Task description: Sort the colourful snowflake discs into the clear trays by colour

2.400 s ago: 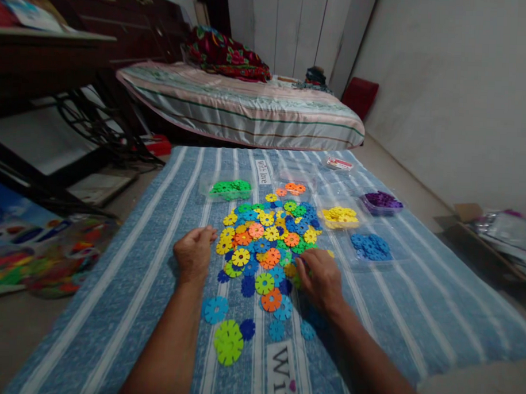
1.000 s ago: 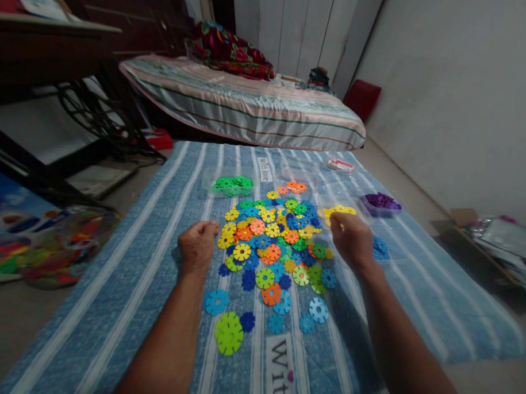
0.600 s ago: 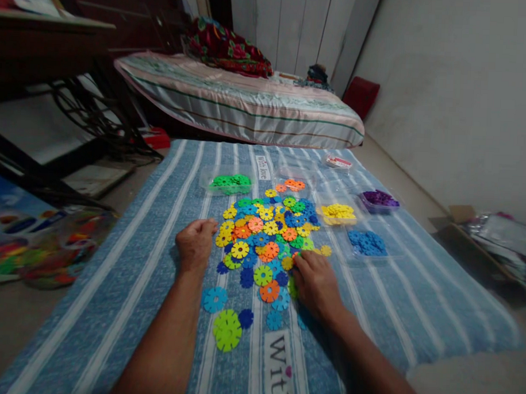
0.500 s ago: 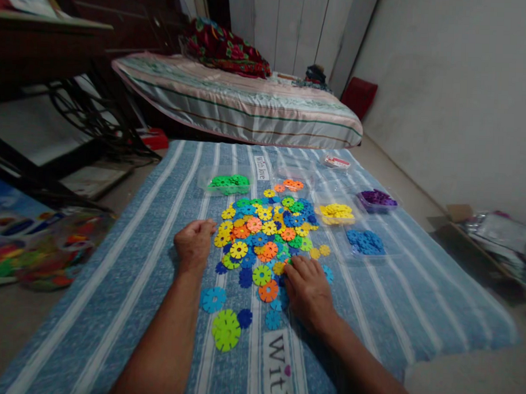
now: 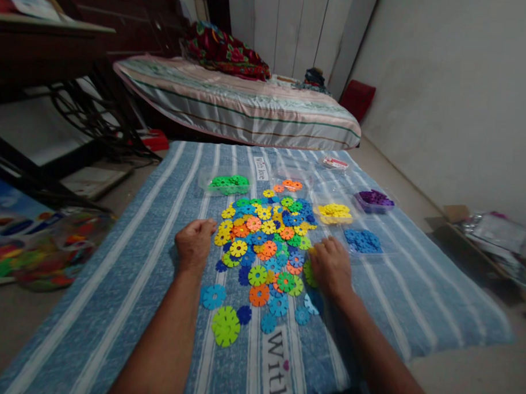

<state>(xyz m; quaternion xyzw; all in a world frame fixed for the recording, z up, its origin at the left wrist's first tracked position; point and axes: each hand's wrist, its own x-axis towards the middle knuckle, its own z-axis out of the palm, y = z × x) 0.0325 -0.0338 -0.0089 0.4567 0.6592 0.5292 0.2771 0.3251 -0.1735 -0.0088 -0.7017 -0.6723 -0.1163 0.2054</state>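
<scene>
A loose pile of plastic snowflake discs (image 5: 267, 250) in several colours covers the middle of the striped cloth. At the pile's left edge my left hand (image 5: 193, 241) is closed, thumb and forefinger together; its inner side is hidden. My right hand (image 5: 332, 266) is low over the right edge with its fingers curled down. A yellow edge shows beside those fingertips, but what they grip is hidden. Close by the right hand lie a lime green disc (image 5: 309, 274) and a pale blue disc (image 5: 311, 304).
Clear boxes hold green discs (image 5: 229, 184), orange discs (image 5: 291, 185), yellow discs (image 5: 335, 213), purple discs (image 5: 375, 199) and blue discs (image 5: 362, 240). A small clear box (image 5: 334, 163) stands at the far right. Behind the blue cloth (image 5: 127, 261) is a bed (image 5: 244, 113).
My right hand has moved right and a little away from me, off the pile, uncovering green, orange and blue discs. It now covers where two yellow discs lay. My left hand stays put.
</scene>
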